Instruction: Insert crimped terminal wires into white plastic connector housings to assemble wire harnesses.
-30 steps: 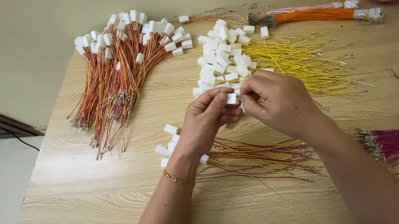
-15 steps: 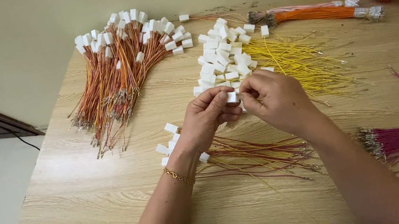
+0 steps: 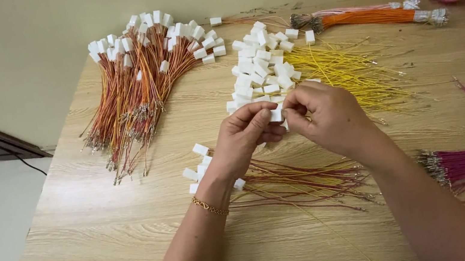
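Now, entries run from the largest item down to the smallest.
Table: we work on a pale wood-grain table (image 3: 106,227) with wire stock spread across it.
Finished heap: we see a fan of orange and red wires with white plugs (image 3: 135,83) at far left, well apart from our hands.
Yellow wires: a loose spread of yellow wires (image 3: 351,68) lies just beyond our right hand; our judgement is that a wrist sweep could tangle or scatter them.
Loose housings: a pile of white connector housings (image 3: 260,66) sits just behind our hands; a nudge could knock pieces off the pile.
Left hand: our left hand (image 3: 245,137) pinches the white connector from the left.
Right hand: our right hand (image 3: 327,114) meets it, fingertips closed on the same piece.
Connector: the white connector (image 3: 276,114) is a small blocky plastic piece, held above the table between both hands, mostly hidden by fingers.
Risk: we judge that a wire could seat in the wrong slot or only partway; we cannot tell which wire is held.
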